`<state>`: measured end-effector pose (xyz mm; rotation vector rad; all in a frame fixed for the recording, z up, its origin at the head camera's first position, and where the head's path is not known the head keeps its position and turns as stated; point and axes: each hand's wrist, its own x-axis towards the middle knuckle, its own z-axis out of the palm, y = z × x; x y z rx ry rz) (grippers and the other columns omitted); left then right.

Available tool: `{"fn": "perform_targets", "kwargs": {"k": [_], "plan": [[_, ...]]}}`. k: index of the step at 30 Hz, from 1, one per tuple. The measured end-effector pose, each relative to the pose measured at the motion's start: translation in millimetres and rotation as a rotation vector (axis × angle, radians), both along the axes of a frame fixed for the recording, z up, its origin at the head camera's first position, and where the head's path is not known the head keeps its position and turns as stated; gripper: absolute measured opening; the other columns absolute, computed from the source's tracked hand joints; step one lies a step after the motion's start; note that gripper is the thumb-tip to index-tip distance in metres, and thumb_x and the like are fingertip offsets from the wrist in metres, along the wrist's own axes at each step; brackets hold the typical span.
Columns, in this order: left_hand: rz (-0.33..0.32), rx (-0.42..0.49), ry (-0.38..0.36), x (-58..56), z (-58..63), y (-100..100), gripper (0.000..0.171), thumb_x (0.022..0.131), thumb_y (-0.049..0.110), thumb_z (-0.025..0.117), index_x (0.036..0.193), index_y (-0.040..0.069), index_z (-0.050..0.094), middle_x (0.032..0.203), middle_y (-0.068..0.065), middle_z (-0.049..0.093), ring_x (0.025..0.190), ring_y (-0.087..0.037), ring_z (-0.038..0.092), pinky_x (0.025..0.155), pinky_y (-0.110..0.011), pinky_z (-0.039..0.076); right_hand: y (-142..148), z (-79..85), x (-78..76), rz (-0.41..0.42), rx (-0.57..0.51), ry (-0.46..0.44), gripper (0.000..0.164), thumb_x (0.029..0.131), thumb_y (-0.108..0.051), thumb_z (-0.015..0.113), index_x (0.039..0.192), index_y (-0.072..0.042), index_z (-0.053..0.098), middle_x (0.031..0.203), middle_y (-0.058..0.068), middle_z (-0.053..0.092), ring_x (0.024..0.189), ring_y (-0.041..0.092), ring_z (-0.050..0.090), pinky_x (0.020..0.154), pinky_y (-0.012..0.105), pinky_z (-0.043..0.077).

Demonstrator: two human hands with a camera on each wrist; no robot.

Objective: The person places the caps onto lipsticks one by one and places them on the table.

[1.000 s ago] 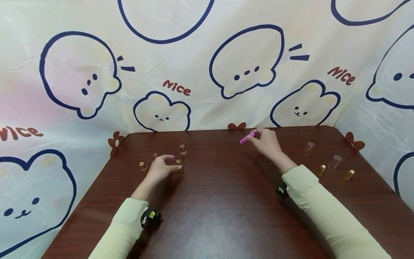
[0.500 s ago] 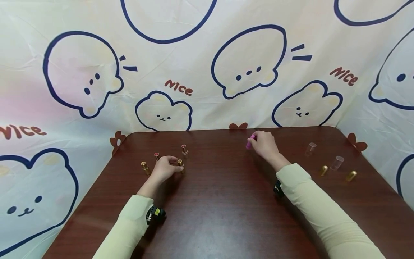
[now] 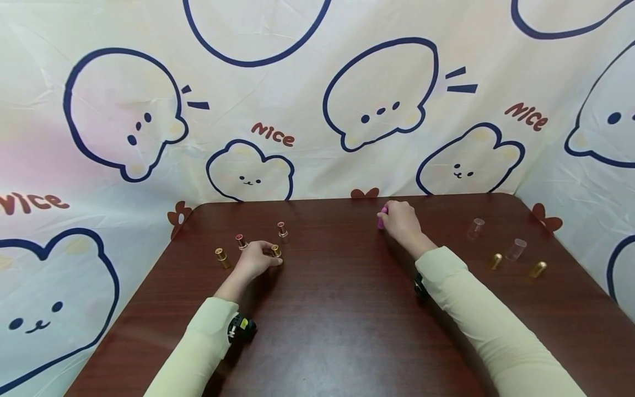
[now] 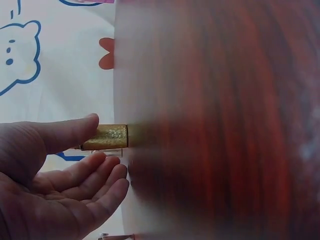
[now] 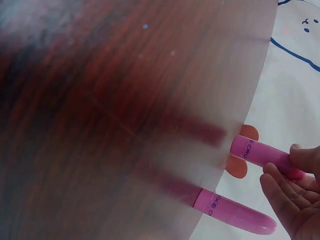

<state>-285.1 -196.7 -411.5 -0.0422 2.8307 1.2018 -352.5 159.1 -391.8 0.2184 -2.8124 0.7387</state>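
In the head view my left hand (image 3: 255, 259) is at an upright gold lipstick tube (image 3: 276, 251), thumb on its near side and fingers behind. The left wrist view shows the thumb against the gold tube (image 4: 111, 137) and the other fingers loosely bent below it. Farther back on the right, my right hand (image 3: 403, 221) pinches a pink lipstick tube (image 5: 260, 151) upright between thumb and fingers, a redder tip showing by the fingertips. Beside it a second pink tube (image 5: 235, 214) with a rounded top stands on the table; the hand hides it in the head view.
Around the left hand stand another gold tube (image 3: 222, 257) and two red-topped lipsticks, one nearer (image 3: 241, 241) and one farther back (image 3: 283, 230). At right are two clear caps (image 3: 516, 249) and two gold caps (image 3: 538, 269). A patterned cloth (image 3: 307, 99) hangs behind the table (image 3: 327, 309).
My right hand has turned the pink tube from slanted to upright and lowered it at the back of the table. My left hand stays at the gold tube, its thumb slightly lower.
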Motion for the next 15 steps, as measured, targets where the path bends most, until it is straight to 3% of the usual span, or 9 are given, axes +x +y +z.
{"fn": "perform_targets", "kwargs": {"k": [15], "plan": [[-0.005, -0.029, 0.002, -2.4, -1.3, 2.2, 0.027, 0.081, 0.006, 0.077, 0.103, -0.004, 0.067, 0.097, -0.014, 0.065, 0.089, -0.027, 0.054, 0.078, -0.040, 0.045, -1.9, -0.9, -4.1, 0.003, 0.009, -0.034, 0.019, 0.095, -0.016, 0.063, 0.080, -0.004, 0.063, 0.066, 0.003, 0.063, 0.070, 0.025, 0.062, 0.070, 0.038, 0.048]]}}
